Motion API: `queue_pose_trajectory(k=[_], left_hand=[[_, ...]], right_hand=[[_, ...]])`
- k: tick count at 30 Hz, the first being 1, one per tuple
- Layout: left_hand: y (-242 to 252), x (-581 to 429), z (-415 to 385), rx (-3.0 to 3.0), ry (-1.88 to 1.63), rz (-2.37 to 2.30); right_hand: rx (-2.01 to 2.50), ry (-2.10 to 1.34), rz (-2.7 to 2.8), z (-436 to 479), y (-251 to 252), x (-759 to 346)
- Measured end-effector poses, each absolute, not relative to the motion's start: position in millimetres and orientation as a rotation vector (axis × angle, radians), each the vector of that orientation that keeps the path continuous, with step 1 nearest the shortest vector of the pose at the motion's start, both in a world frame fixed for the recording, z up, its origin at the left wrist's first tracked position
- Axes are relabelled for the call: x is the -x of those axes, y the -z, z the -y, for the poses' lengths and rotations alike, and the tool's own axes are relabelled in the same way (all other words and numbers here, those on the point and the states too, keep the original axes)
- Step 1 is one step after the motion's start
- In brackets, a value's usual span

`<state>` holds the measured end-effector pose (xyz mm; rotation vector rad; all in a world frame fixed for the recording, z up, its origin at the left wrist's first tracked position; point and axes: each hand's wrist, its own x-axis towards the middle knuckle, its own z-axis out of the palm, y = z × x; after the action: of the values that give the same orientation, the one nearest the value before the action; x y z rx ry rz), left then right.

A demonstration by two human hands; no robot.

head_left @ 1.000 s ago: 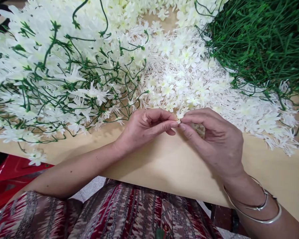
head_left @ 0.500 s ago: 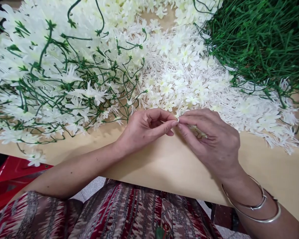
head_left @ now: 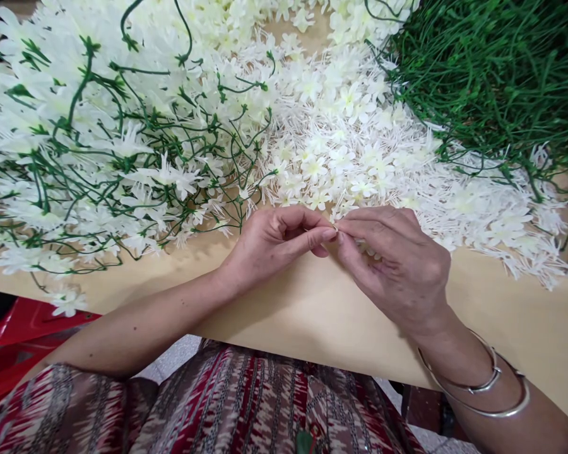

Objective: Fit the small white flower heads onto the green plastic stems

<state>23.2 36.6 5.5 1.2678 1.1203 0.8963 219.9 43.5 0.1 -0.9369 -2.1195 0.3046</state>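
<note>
My left hand point(head_left: 284, 243) is closed in a pinch, thumb against forefinger. At its fingertips shows the tip of a small white flower piece point(head_left: 335, 227), mostly covered. My right hand point(head_left: 397, 261) pinches at the same spot, its fingertips meeting those of the left. White petals point(head_left: 370, 251) peek out beneath the right fingers; whether they sit in the palm or on the table I cannot tell. Just beyond both hands lies a spread of loose white artificial flowers point(head_left: 355, 164) with thin white stalks.
To the left is a large heap of white flowers on green stems point(head_left: 123, 145). A pile of bare green plastic stems point(head_left: 497, 82) fills the far right. Both rest on a tan tabletop point(head_left: 293, 315), whose near edge runs before my lap. Something red point(head_left: 28, 321) stands at lower left.
My right hand has shifted very slightly left, closer against the left fingertips. Both hands keep their pinch, and the heaps look the same.
</note>
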Motion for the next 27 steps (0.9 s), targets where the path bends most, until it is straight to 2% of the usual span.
queue_pose_trajectory(k=[19,27], left_hand=[[-7.7,-23.1,-36.7,-1.258,-0.885,-1.129],[-6.5,-24.7,-34.7,-1.202,-0.89,-1.159]], right_hand=[[0.901,-0.255,2.146,-43.6,1.8,-217.7],[0.884,-0.339,2.11,-42.9,3.2,-214.4]])
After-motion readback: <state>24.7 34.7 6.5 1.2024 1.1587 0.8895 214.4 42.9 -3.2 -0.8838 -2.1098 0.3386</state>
